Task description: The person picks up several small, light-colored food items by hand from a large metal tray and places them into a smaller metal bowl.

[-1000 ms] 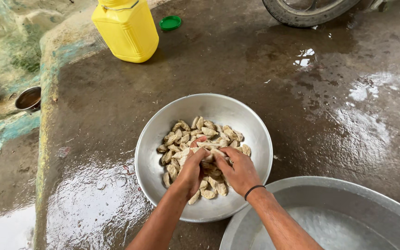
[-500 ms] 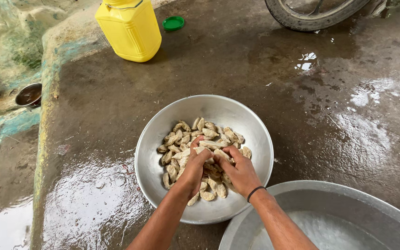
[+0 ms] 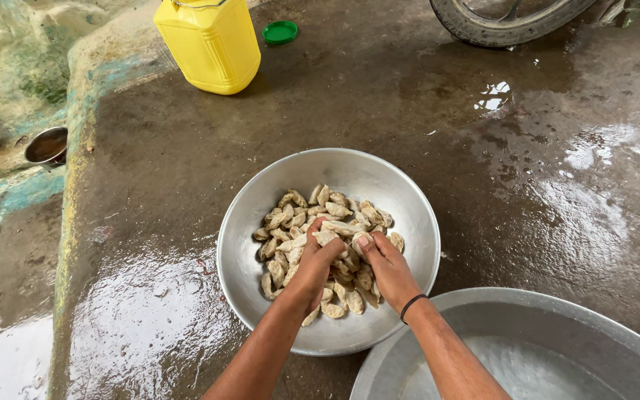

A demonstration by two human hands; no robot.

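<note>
Both hands were down in the round, shiny metal bowl [image 3: 246, 222], which sat on the wet, dark concrete floor [image 3: 483, 163]. Inside it lay a heap of pale, beige, crescent-shaped pieces [image 3: 294, 218], piled mostly toward the middle and the near side of the bowl.

The left hand [image 3: 314, 268] was curled over the heap, its fingers [image 3: 327, 248] bent and closed around one of the pale pieces. The right hand [image 3: 385, 268], with a thin black band [image 3: 411, 304] at its wrist, pressed in just beside it, fingers narrowed and pinching at that same piece, so the two hands met over the centre of the pile.

Just to the near right, a larger, wide metal basin [image 3: 594, 326] holding water touched or nearly touched the bowl's rim; which of the two, the view did not show. At the far side stood a yellow plastic jerrycan [image 3: 209, 44], its green round cap [image 3: 281, 32] lying on the floor just beside it. A black rubber tyre [image 3: 498, 26] showed at the top edge. Off to the left, a small metal cup [image 3: 46, 144] rested on the mossy, paint-streaked ledge [image 3: 16, 185].
</note>
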